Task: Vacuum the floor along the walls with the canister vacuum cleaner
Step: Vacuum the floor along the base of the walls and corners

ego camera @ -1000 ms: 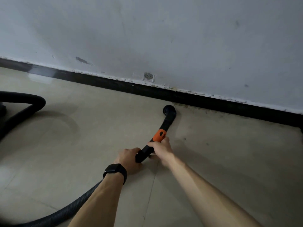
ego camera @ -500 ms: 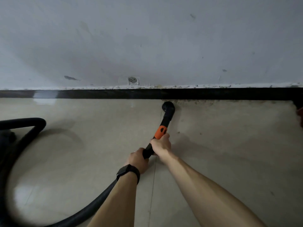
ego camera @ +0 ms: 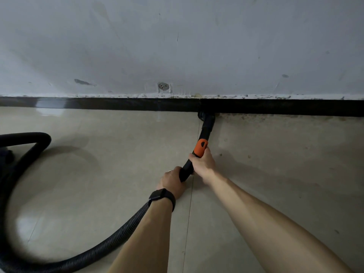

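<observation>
Floor (ego camera: 275, 174) meets black skirting (ego camera: 118, 104) mid-frame; left hand (ego camera: 172, 183) and right hand (ego camera: 201, 164) grip the wand (ego camera: 205, 132); its hard-pressed nozzle (ego camera: 205, 116) could scuff it.

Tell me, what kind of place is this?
Likely a bare indoor room, perhaps unfurnished: a glossy tiled floor, a scuffed white wall with a black baseboard, and a round fitting low on it.

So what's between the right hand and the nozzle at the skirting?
In the head view, the orange collar sits just ahead of the right hand, then a bare stretch of black wand runs to the nozzle, which meets the black skirting.
</observation>
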`<move>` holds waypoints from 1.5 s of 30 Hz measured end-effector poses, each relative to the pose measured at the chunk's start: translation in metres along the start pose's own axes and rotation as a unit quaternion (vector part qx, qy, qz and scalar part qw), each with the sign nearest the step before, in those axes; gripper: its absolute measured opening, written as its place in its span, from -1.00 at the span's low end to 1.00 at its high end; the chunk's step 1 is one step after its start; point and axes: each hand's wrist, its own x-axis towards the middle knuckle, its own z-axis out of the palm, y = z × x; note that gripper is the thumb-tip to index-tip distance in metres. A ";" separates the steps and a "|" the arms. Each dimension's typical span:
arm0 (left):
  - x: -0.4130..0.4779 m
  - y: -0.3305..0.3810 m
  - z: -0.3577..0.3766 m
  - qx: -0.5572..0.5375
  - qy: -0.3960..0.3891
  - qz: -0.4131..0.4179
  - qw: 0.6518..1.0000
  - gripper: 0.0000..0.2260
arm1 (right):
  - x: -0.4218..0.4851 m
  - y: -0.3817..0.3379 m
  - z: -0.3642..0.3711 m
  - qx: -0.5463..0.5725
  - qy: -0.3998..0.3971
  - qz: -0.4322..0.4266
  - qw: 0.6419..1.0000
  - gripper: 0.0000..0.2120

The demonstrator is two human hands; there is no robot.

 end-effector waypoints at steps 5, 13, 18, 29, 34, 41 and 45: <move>0.003 -0.014 -0.003 0.020 0.015 -0.009 1.000 -0.69 | 0.004 0.000 0.013 -0.018 -0.018 -0.016 1.000 -0.60; 0.003 -0.035 -0.010 0.018 0.032 -0.029 0.999 -0.69 | -0.003 -0.016 0.041 -0.018 -0.042 -0.017 0.999 -0.58; -0.003 -0.036 -0.013 0.025 0.025 -0.021 0.999 -0.67 | -0.011 -0.016 0.039 -0.004 -0.041 -0.002 0.999 -0.55; -0.010 -0.020 -0.006 0.070 -0.037 0.040 0.996 -0.65 | -0.032 0.011 -0.012 0.100 -0.006 0.076 0.992 -0.54; -0.009 -0.015 -0.002 0.097 -0.046 0.050 0.993 -0.66 | -0.034 0.018 -0.014 0.086 0.008 0.061 0.994 -0.51; -0.007 -0.017 -0.004 0.048 -0.007 0.042 0.998 -0.71 | -0.025 -0.005 -0.011 0.036 0.004 0.035 0.999 -0.55; -0.002 -0.021 -0.001 0.032 0.008 0.040 0.999 -0.67 | -0.013 -0.012 -0.004 -0.019 0.008 0.005 1.000 -0.47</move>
